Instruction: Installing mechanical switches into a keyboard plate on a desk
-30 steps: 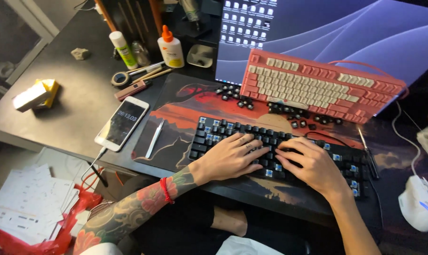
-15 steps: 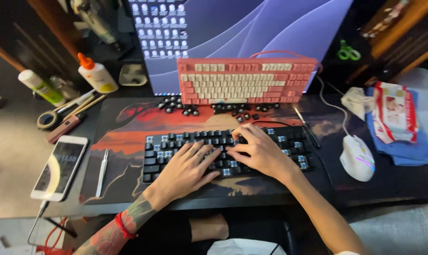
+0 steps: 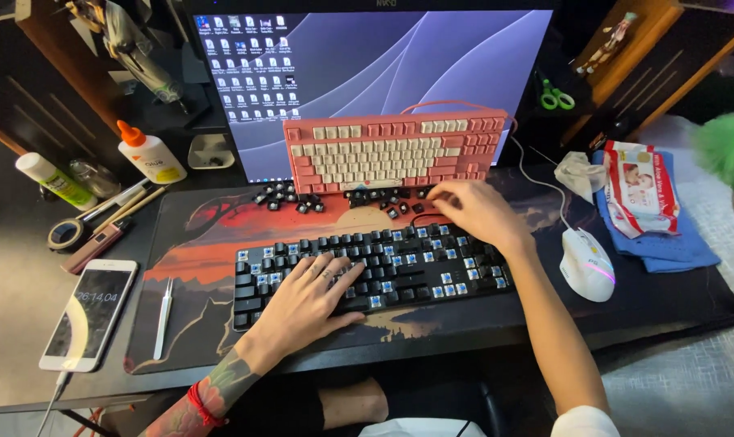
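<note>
the left hand [image 3: 306,303] is bare, with short nails and small dark tattoo marks on the backs of two fingers. a thin red cord bracelet [image 3: 199,402] circles the left wrist, wound in more than one strand. above it the left forearm [image 3: 221,384] carries dense tattoo work in dark green-black tones, with red and orange patches further up toward the elbow. the right hand [image 3: 474,212] is bare too, with no ring or band to be seen, and the right forearm shows no tattoos. at the bottom edge a white short sleeve [image 3: 584,422] covers the right upper arm.
</note>
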